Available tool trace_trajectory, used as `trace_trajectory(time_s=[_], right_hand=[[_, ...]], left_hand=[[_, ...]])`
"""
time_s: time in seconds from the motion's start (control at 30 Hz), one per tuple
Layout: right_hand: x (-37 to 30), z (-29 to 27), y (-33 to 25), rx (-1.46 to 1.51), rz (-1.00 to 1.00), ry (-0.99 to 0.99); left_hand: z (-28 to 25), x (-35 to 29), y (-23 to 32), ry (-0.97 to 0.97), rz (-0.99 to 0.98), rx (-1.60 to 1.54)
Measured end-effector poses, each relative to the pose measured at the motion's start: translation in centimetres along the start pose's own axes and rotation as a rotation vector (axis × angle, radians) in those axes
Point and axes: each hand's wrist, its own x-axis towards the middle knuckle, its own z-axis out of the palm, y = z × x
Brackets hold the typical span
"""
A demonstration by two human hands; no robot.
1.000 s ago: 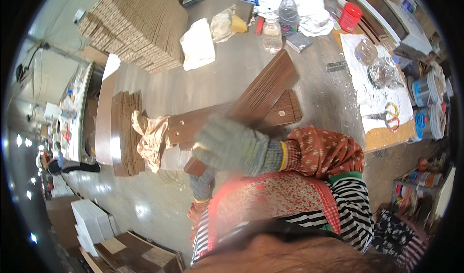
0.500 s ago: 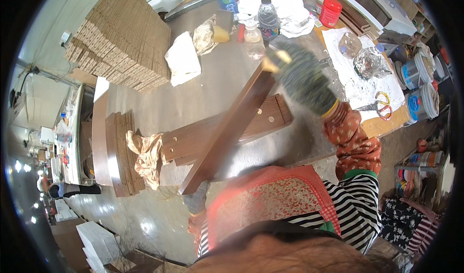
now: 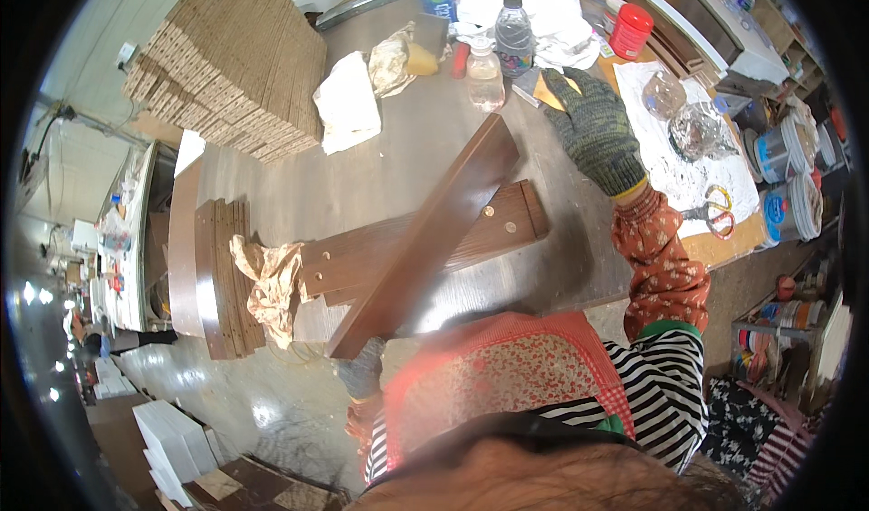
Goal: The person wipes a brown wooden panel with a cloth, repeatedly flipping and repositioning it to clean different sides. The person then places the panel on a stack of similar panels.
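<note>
A long dark brown wooden board slants up across the table, its near end at the table's front edge. At that end my left hand, in a grey glove, is closed on the board; the board partly hides its fingers. My right hand, in a dark green-grey knit glove, is over the right side of the table, apart from the board. Between its thumb and fingers is a flat yellowish piece, its kind unclear. A flat metal blade lies next to it. Beneath the slanted board lie more brown boards with round holes.
A tall stack of brown strips stands at the back left. Near the left edge are stacked boards and a crumpled cloth. Bottles, a white cloth, a red jar and scissors lie behind and right.
My right hand has moved right, away from the board's far end, with the yellowish piece. The board's far end has shifted slightly; my left hand remains at its near end.
</note>
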Motion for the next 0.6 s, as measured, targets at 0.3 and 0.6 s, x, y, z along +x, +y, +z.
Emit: trace_trajectory(time_s=[0.3,0.6], right_hand=[[0.6,0.6,-3.4,0.334,-0.095,0.073],[0.9,0.2,-7.8,0.968,0.165,-0.296]], left_hand=[[-1.1,-0.4,-1.6,0.228,0.159,0.036],[-1.1,-0.4,0.1,0.131,-0.331,-0.946]])
